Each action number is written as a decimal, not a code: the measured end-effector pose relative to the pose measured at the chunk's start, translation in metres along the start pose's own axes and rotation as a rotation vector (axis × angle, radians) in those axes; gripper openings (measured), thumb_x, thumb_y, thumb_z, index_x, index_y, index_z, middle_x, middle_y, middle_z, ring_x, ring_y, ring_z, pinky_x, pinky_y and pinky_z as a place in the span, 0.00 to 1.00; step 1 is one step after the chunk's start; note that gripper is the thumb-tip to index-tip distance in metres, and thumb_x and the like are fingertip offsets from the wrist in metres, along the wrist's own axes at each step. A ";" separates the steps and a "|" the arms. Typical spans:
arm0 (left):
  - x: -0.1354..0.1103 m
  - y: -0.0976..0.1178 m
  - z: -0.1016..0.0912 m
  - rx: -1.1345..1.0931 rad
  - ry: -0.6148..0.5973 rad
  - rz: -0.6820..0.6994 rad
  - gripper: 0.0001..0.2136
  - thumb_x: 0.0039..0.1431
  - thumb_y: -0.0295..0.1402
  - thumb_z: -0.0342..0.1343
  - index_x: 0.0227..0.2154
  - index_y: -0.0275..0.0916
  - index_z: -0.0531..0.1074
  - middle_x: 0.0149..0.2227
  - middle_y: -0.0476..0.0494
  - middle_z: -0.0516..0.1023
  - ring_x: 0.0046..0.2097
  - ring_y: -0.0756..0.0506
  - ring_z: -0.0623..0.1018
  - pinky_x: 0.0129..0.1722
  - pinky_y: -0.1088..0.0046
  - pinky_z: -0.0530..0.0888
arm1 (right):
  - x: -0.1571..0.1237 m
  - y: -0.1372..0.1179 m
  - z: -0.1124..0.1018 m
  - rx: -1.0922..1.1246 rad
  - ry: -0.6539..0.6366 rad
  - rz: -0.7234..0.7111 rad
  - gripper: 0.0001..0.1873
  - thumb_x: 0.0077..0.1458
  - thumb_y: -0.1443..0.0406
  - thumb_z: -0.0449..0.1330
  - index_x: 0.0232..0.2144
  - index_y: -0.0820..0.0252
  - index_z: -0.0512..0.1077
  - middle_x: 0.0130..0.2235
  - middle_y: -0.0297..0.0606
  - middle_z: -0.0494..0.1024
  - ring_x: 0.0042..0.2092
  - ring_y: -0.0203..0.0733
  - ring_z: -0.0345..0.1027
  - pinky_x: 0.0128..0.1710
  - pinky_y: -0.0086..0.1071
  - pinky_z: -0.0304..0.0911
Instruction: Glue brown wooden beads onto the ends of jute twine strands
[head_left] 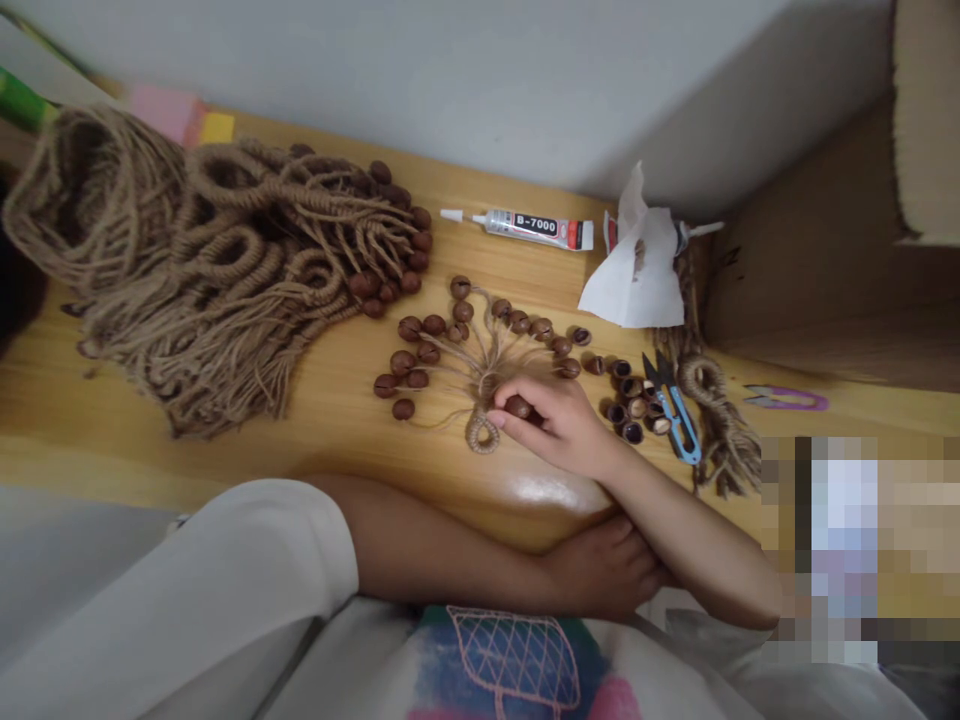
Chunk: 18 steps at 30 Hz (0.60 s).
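Note:
My right hand (555, 418) is closed, thumb and forefinger pinched at the neck of a jute cord hanging (482, 432) with a small wrapped loop. From that neck, thin cords fan out across the table to several brown, split nut shells (403, 362). One round shell (518, 406) shows under the curled fingers. My left hand (607, 565) rests near the table's front edge, beneath my right forearm. Its fingers are curled in and partly hidden; what they hold, if anything, does not show. To the right of my right hand lie open shell halves (633, 432) and blue thread snips (676, 412).
A large heap of jute cord hangings (225, 270) with shells covers the table's left. A B-7000 glue tube (536, 228) lies at the back, beside white tissue (637, 275). Purple snips (795, 399), more knotted cord (716, 420) and a cardboard box (810, 280) are at right.

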<state>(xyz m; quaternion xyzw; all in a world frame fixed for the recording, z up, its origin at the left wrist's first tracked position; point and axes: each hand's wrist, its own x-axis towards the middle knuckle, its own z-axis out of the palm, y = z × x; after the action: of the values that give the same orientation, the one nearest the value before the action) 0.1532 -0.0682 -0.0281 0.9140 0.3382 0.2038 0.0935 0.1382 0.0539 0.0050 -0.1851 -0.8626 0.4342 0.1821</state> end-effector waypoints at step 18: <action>-0.001 -0.004 -0.009 0.031 -0.085 0.053 0.19 0.65 0.25 0.38 0.52 0.36 0.71 0.53 0.40 0.74 0.54 0.43 0.73 0.55 0.61 0.66 | -0.001 -0.001 0.001 -0.009 0.007 -0.007 0.08 0.59 0.62 0.59 0.33 0.63 0.69 0.26 0.31 0.70 0.26 0.28 0.62 0.28 0.22 0.53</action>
<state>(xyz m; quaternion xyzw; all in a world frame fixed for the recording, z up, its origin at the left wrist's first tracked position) 0.1466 -0.0657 -0.0209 0.9318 0.3128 0.1620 0.0882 0.1386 0.0522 0.0054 -0.1844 -0.8646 0.4288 0.1859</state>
